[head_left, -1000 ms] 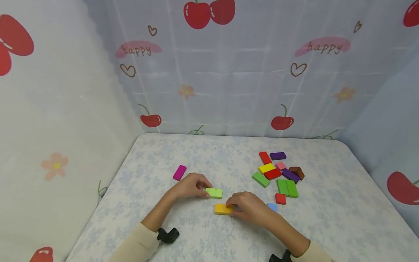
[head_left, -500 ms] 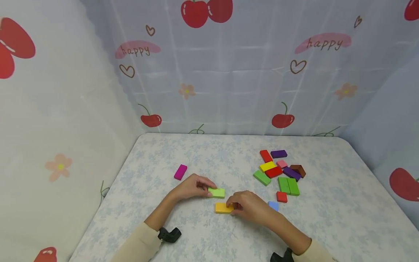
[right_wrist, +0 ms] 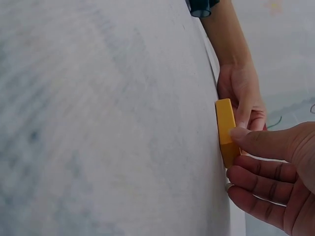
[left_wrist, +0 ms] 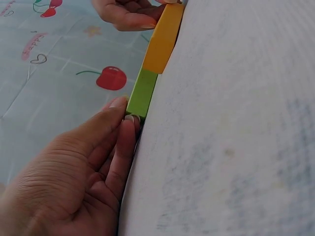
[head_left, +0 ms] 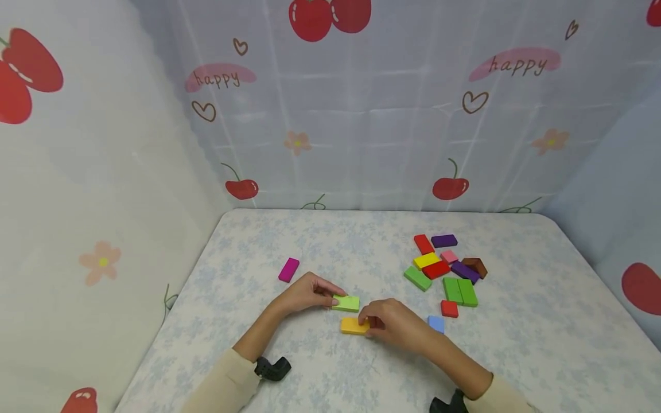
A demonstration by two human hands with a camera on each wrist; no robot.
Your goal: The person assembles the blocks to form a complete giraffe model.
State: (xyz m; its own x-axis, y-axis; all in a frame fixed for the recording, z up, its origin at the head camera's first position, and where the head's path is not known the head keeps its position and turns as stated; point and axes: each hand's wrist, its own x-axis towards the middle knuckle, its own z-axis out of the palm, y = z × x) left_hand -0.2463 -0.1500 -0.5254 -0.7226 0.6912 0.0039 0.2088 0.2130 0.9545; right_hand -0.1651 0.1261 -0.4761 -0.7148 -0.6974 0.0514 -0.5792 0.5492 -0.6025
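Cherry-print backdrop [head_left: 361, 109] up behind, pale blue-flecked worktop [head_left: 310, 373] out front, and two hands at the centre of it! Left hand [head_left: 310, 291] has thumb and finger clamped on the lime block [head_left: 348, 303], pinching its left end; right hand [head_left: 395, 322] pinches the orange block [head_left: 353, 326] by its right end. Both pieces sit low on the worktop, lime just beyond orange, a narrow strip between them from the head camera. Handled well, I'd say, this wants a light pinch on the short ends, both blocks kept flat and square to each other, fingertips clear of the facing long sides, and slow, matched pressure so neither twists; lean on one corner and it could tip. Out on the flank, the magenta block [head_left: 288, 269] lies alone past the left hand, while the blue block [head_left: 436, 323] peeks out from behind the right forearm, with the square red block [head_left: 449, 308] near it and two green blocks [head_left: 453, 291] side by side further back. Now for the reading: "happy" [head_left: 220, 77], lettered on a pink patch, shows twice on the backdrop, left and right, with hearts [head_left: 203, 111] close by. No brand or label on the blocks that I can make out.
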